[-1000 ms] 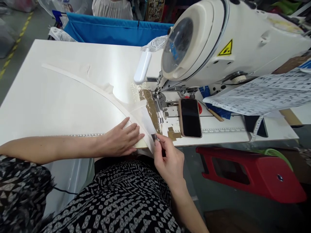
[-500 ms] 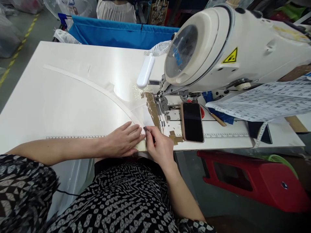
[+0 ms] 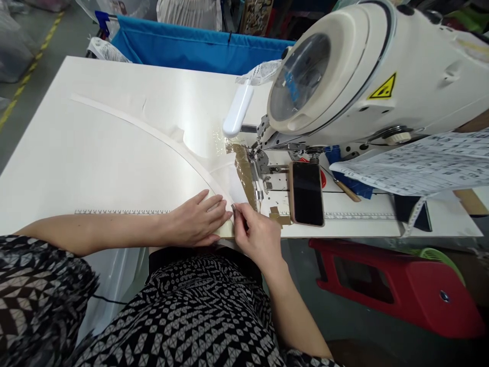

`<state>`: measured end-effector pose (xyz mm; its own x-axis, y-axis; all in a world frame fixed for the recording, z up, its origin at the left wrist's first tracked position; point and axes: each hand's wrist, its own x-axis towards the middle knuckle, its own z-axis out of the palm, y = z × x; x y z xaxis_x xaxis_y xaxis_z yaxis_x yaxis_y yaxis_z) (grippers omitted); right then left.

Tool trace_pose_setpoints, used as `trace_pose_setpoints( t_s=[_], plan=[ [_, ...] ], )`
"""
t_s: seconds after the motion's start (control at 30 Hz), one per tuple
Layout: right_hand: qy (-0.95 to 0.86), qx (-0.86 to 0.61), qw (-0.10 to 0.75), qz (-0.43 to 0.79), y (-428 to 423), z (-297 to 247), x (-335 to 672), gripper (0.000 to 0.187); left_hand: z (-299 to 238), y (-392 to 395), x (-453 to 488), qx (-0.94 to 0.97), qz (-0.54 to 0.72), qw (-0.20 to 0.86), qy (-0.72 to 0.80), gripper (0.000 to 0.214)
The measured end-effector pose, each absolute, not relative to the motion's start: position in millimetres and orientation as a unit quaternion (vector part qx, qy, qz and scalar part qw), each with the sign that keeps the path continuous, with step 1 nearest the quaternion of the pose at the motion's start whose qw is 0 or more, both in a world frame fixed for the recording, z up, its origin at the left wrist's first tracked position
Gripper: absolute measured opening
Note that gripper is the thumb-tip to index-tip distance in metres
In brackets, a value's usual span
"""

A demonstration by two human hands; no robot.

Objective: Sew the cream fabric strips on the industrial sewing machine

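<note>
Since 1 s ago the R hand [image 3: 257, 232] has shifted in toward the L hand [image 3: 194, 219], now just beside its fingertips. R fingers pinch a small dark metal-looking tool [image 3: 234, 207], mostly hidden, type unclear; L fingers lie flat, slightly spread, on the thin off-white curved fabric piece [image 3: 181, 150]. Fabric runs from under the L fingers out to their far left, over the smooth white bench [image 3: 95, 163]. Prob. v. light, soft, limp, apt to slide or crease; best hold = flat palm by the curved edge, pinch at the end b/w both hands. Right of R fingers: black-screened phone in pinkish case [image 3: 307, 193]; beyond, big cream sewing machine [image 3: 405, 102].
</note>
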<state>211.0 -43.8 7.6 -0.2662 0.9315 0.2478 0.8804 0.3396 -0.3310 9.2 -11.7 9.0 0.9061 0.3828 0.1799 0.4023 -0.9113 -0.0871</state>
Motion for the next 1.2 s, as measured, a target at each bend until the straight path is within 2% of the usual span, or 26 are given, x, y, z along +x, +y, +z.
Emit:
trace_pose_setpoints(
  t_s=[0.07, 0.17, 0.27, 0.83, 0.93, 1.07, 1.2],
  plan=[
    [-0.788, -0.569, 0.205, 0.11, -51.4, 11.7, 220.3, 0.019, 8.3, -12.2, 9.0, -0.975, -0.078, 0.058, -0.201, 0.053],
    [-0.734, -0.591, 0.278, 0.185, -61.9, 14.0, 231.5, 0.015, 5.8, -13.4, 9.2, -0.976, -0.091, 0.043, -0.195, 0.053],
    [-0.702, -0.604, 0.329, 0.182, -66.2, 11.9, 231.1, 0.013, 2.5, -15.4, 10.2, -0.974, -0.108, 0.02, -0.198, 0.051],
    [-0.784, -0.583, 0.209, 0.041, -58.7, 3.1, 215.1, 0.023, 1.0, -15.7, 12.7, -0.979, -0.109, 0.033, -0.172, 0.051],
    [-0.794, -0.567, 0.208, 0.069, -67.6, 8.0, 225.8, 0.02, 1.3, -15.9, 13.9, -0.978, -0.114, 0.031, -0.173, 0.05],
    [-0.737, -0.586, 0.281, 0.183, -77.5, 11.6, 240.2, 0.014, 3.1, -16.6, 14.1, -0.978, -0.119, 0.025, -0.171, 0.047],
    [-0.707, -0.602, 0.341, 0.148, -77.6, 9.2, 235.1, 0.014, 4.1, -18.0, 13.7, -0.978, -0.108, 0.022, -0.18, 0.046]
  ],
)
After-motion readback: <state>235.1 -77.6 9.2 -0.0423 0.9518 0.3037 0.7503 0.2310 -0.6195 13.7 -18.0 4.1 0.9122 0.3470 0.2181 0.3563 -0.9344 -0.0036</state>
